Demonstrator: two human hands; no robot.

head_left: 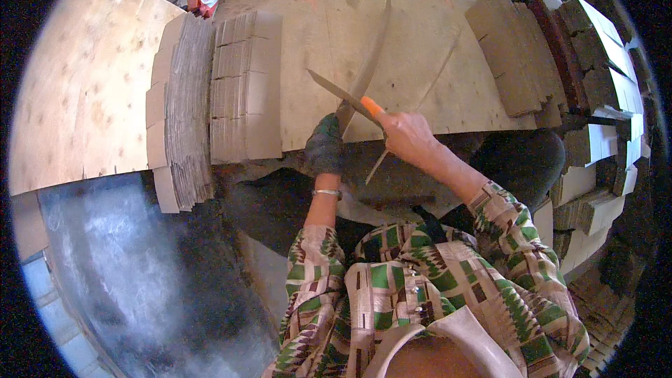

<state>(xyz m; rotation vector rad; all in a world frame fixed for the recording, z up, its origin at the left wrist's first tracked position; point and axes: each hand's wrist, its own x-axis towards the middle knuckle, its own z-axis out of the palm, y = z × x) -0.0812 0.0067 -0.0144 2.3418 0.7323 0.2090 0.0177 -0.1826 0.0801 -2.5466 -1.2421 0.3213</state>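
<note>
Right hand point(408, 133) grips orange-handled knife point(344, 96) — gloved left hand point(324, 145) holds cardboard strip point(369, 63) on board point(420, 49).

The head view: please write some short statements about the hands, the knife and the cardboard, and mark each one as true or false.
1. The right hand grips a knife with an orange handle. True.
2. The left hand is bare. False: it wears a dark glove.
3. The left hand holds a long, narrow cardboard strip against the wooden board. True.
4. A stack of flat cardboard pieces lies to the right of the hands. False: that stack lies to their left.
5. The knife blade points toward the person's left. True.
</note>
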